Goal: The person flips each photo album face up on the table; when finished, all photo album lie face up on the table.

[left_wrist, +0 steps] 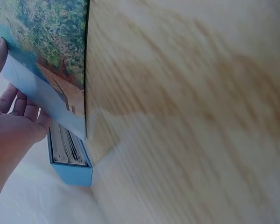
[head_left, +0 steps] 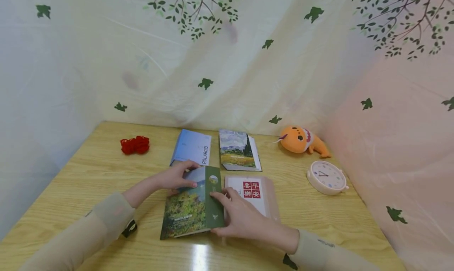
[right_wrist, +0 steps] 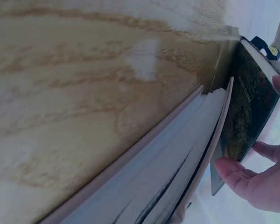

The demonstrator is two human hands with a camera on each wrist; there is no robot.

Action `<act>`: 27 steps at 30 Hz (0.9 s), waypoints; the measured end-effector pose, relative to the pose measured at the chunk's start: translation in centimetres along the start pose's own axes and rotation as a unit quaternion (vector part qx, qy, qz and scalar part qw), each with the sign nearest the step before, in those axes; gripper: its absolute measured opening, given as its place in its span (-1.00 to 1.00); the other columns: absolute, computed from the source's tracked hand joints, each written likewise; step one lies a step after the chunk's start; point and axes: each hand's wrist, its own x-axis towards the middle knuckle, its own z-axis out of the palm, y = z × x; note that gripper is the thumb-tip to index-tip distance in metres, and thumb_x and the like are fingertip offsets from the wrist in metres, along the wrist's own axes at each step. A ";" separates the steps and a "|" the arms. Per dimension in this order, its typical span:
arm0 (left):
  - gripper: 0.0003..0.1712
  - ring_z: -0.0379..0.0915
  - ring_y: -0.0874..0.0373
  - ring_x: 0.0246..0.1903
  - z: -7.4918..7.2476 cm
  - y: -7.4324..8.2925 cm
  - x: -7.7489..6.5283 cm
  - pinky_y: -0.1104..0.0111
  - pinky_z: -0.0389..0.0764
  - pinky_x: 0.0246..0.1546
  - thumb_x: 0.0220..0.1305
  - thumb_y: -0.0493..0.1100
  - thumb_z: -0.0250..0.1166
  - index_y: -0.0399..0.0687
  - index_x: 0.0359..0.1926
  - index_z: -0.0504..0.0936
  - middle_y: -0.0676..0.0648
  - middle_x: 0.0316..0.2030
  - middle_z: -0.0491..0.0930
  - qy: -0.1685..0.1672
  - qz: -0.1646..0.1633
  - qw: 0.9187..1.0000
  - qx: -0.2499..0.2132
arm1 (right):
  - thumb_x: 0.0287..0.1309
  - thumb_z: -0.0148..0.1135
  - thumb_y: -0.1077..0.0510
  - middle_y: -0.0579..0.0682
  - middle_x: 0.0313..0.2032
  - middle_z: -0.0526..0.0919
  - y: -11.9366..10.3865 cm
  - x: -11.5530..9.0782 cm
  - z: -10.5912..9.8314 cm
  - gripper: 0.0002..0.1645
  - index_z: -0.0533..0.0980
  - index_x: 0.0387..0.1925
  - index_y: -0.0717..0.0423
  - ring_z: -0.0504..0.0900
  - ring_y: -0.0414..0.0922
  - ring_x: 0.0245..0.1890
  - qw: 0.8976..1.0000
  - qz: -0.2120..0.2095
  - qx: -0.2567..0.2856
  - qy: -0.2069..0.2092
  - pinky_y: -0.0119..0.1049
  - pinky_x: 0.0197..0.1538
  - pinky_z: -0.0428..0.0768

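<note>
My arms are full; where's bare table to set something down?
Bare tabletop lies between the red yarn and blue album, and between the pink album and clock. Crowded: the centre, where left hand and right hand hold the green album.

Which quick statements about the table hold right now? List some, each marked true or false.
1. The left hand and the right hand both hold the photo album. True.
2. The red yarn lies on the right side of the table. False: it lies on the left.
3. The orange toy lies farther back than the clock. True.
4. The clock rests on the photo album. False: it rests on the table.
</note>
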 end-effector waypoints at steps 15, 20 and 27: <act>-0.25 0.42 0.03 -0.04 -1.4 1.7 -0.3 0.11 0.51 -0.02 0.00 -0.02 0.47 -0.23 0.18 0.43 -0.13 0.01 0.52 0.051 0.012 0.998 0.030 | -0.08 0.36 -0.29 0.03 0.32 0.14 -0.2 0.1 -1.1 0.00 0.17 0.34 -0.11 0.49 -0.18 -0.02 0.992 -0.009 0.122 0.016 -0.42 -0.06 0.58; -0.27 0.39 0.07 -0.10 -1.8 2.2 -0.5 0.18 0.50 -0.12 -0.03 -0.02 0.49 -0.17 0.16 0.46 -0.08 -0.03 0.52 0.061 0.020 0.997 0.039 | -0.05 0.38 -0.21 0.10 0.36 0.05 -0.4 0.3 -1.3 -0.01 0.13 0.35 -0.10 0.55 -0.22 -0.14 0.984 -0.019 0.176 0.011 -0.54 -0.19 0.59; -0.28 0.38 0.12 -0.18 -2.1 2.7 -0.7 0.28 0.46 -0.26 -0.02 -0.04 0.48 -0.18 0.16 0.46 -0.05 -0.08 0.53 0.068 0.029 0.997 0.033 | -0.06 0.43 -0.14 0.09 0.40 -0.02 -0.7 0.3 -1.6 0.00 0.11 0.35 -0.15 0.49 -0.07 0.03 0.972 -0.016 0.234 0.004 -0.53 -0.21 0.60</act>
